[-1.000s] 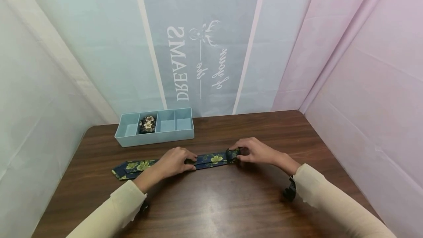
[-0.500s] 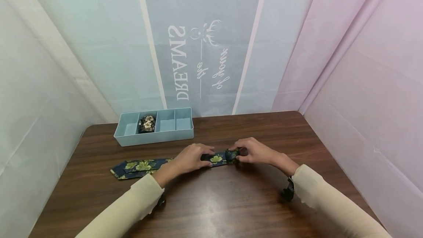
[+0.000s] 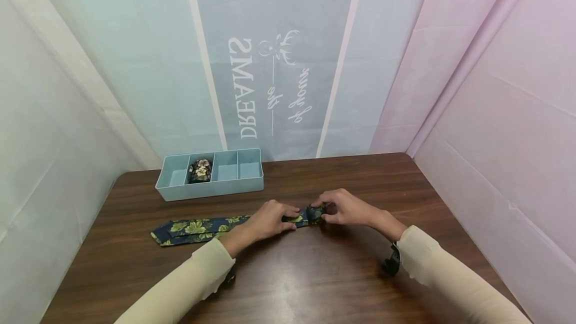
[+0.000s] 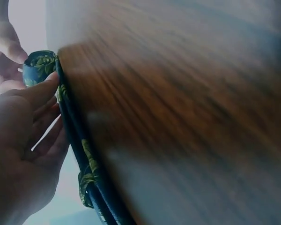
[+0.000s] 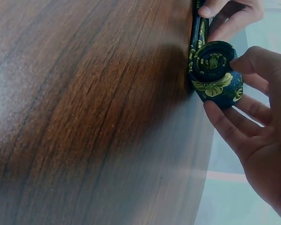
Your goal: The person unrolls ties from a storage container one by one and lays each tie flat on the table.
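Note:
A navy tie with yellow flowers lies flat across the brown table. Its right end is rolled into a small coil. My right hand pinches that coil between thumb and curled fingers; the right wrist view shows the coil end-on, held by my right hand. My left hand rests on the flat strip just left of the coil, fingers fairly straight. In the left wrist view my left hand lies along the tie, thumb toward the coil.
A light blue divided tray stands at the back left of the table, with one rolled floral tie in its second compartment. Fabric walls close in on three sides. Bare wood lies in front of my hands.
My left hand has slid right along the tie, close up to the coil. My right hand has stayed on the coil, barely moving.

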### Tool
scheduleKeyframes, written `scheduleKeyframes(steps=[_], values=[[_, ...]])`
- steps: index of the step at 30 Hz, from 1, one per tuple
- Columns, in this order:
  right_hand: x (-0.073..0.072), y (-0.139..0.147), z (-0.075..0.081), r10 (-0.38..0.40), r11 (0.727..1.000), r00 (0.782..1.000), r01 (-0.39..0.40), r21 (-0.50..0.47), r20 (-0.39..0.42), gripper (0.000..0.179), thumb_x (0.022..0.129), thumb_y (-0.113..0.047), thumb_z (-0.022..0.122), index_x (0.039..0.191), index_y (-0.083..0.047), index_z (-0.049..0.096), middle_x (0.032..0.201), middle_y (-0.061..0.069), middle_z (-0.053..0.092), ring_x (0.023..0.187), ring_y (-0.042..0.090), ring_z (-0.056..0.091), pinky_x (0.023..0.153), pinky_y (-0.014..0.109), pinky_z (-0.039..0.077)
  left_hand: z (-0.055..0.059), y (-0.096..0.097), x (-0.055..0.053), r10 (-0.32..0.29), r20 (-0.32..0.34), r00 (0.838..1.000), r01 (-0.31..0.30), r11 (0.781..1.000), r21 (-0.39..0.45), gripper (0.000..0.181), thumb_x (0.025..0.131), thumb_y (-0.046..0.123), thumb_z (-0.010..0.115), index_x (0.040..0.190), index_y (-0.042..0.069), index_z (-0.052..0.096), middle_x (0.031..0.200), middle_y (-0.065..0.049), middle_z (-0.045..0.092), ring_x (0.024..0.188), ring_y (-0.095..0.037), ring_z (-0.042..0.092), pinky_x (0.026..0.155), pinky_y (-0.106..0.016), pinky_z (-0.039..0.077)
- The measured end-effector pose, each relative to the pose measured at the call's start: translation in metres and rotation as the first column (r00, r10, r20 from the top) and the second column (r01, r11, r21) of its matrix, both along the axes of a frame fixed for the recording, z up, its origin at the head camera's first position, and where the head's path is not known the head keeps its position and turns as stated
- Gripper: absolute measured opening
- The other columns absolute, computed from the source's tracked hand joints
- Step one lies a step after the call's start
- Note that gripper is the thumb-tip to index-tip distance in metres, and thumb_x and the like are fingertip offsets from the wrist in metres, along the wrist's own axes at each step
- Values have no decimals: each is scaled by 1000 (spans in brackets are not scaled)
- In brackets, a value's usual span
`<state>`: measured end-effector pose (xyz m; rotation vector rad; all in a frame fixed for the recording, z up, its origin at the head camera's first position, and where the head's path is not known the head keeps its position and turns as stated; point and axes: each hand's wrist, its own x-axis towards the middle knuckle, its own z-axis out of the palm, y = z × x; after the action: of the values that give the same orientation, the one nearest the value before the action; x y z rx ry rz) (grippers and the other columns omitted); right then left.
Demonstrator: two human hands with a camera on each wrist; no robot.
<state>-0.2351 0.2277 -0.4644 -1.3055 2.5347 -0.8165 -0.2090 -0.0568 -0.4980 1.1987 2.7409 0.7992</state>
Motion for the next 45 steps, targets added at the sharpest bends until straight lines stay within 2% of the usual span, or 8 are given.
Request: scheduleKeyframes(steps=[5,12,17,20,27,35,40,45], values=[[-1,-3,-1,3,1000,1000,-4,-20,-25,26,98,-11,75,123,-6,76,121,8,75,101,17,74,79,31,65,0,0,1,8,5,1000,-8,1000,-15,33,97,25,81,125,8,79,134,-7,73,122,-23,71,99,-40,60],[0,-14,-1,-50,998,989,46,-31,-142,26,95,-34,83,108,-12,80,103,-2,77,74,5,65,62,23,56,1,-1,4,26,-6,1000,-26,999,-24,32,97,26,80,126,10,79,134,-6,72,120,-24,71,97,-41,61],[0,-16,0,-83,997,984,82,-14,-155,21,91,-31,87,99,-15,77,94,-5,76,69,3,62,60,20,52,1,-5,6,10,-1,1000,-10,1000,-23,33,98,25,79,127,10,78,135,-7,71,122,-23,70,96,-41,61],[0,-15,2,-87,996,986,87,-5,-141,20,90,-27,87,101,-15,76,90,-5,75,66,2,58,58,21,50,0,-7,6,1,-6,1000,-1,1000,-21,33,98,25,79,127,9,78,134,-7,71,122,-22,70,96,-40,61],[0,-9,1,-12,1000,990,13,7,-139,28,94,-16,81,121,-9,79,111,1,78,73,1,61,64,22,51,-1,-12,7,-20,-23,1000,20,1000,-14,34,97,25,80,127,9,78,132,-8,71,124,-20,69,95,-40,62],[0,0,3,17,1000,993,-14,23,-115,24,94,-9,76,117,-11,81,114,2,76,78,8,65,68,24,54,0,-17,8,-29,-19,999,28,999,-19,35,97,25,80,127,8,77,132,-6,72,126,-19,69,96,-40,61],[-1,6,5,13,1000,996,-12,17,-89,24,95,-7,73,118,-9,80,116,5,76,66,14,60,64,22,48,0,-21,8,-27,-13,1000,26,999,-23,35,97,24,80,128,9,77,133,-6,72,126,-19,68,96,-40,61],[-1,7,0,-17,1000,993,17,-7,-116,15,98,-17,77,111,-10,81,113,4,77,81,11,71,70,28,61,-1,-22,9,-21,-4,1000,21,999,-30,35,98,25,79,129,9,76,133,-6,71,127,-19,67,97,-40,61]])
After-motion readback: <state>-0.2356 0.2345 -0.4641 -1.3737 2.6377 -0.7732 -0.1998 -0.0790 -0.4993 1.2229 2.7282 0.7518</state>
